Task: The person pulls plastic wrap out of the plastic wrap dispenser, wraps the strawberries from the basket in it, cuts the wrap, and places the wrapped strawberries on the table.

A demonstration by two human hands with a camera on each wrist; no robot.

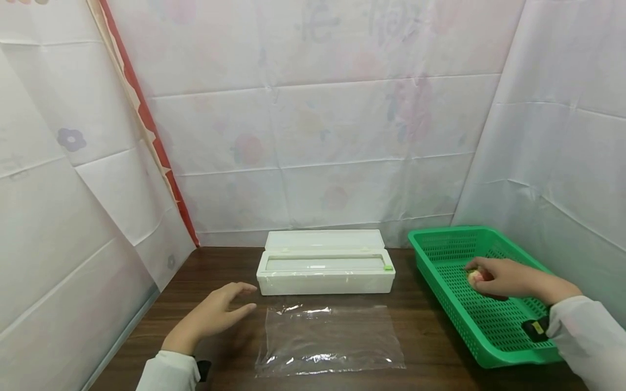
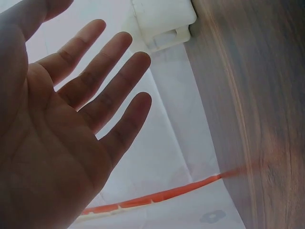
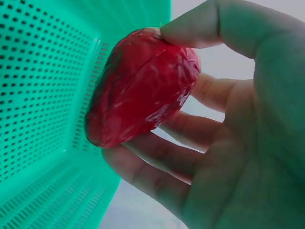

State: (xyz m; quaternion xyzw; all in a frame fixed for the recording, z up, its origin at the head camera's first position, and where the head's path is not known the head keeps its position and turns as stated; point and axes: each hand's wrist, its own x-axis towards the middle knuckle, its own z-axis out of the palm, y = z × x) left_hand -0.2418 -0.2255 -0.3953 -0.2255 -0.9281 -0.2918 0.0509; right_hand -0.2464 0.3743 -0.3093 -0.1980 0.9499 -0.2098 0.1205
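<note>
In the head view my right hand (image 1: 504, 279) is over the green basket (image 1: 442, 296), gripping a red apple (image 1: 475, 277) between thumb and fingers. The right wrist view shows the apple (image 3: 143, 90) covered in shiny, wrinkled clear film, close to the basket's mesh wall. My left hand (image 1: 212, 312) holds nothing and hovers over the table with fingers spread, as the left wrist view also shows. Just right of it lies a flat sheet of clear cling film (image 1: 332, 339). Behind the sheet stands a white cling film dispenser (image 1: 325, 282), its lid raised and a green slider at its right end.
All of this is on a dark wood table (image 1: 420, 347). White printed sheeting (image 1: 313, 136) hangs at the back and both sides, close behind the dispenser and basket. A red strip (image 1: 146, 117) runs down the left corner.
</note>
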